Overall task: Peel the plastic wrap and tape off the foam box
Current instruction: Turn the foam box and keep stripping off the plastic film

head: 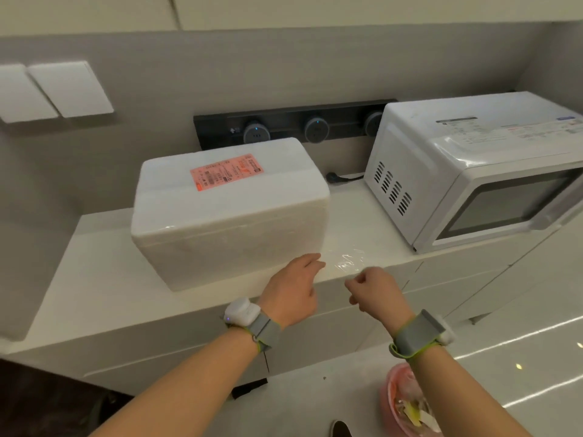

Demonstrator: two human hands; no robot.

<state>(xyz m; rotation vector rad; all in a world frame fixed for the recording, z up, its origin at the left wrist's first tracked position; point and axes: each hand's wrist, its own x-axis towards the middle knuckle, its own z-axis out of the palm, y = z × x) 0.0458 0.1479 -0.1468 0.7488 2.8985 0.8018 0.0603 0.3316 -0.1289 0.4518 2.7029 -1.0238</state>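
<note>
So, box [227, 216] sits on the counter [104, 279], ahead and to the left of both my hands. Its long axis runs left to right along the counter, and the pink label [225, 171] is on the lid. The lid is on, so the contents are hidden. A glossy film shows on the front top edge, so I judge the box is only partly unwrapped.

A loose sheet of wrap [348, 261] stretches from the box's right front corner out toward my right. My left hand [293, 288] is the nearer one. Its fingers are fairly straight and reach the lower right front corner; I can't tell if they press it. My right hand [375, 290] is just right of that, clear of the box, fingers curled and pinching what looks like the wrap's free end.

Next pull likely goes right and away from the box, left hand bracing. Risk: the light box slides or the film tears.

Microwave [473, 171] stands to the right, well apart, door closed. A socket rail [284, 121] is on the wall behind. A pink bin [386, 402] on the floor by my right arm holds pale and yellowish scraps, unclear what.
</note>
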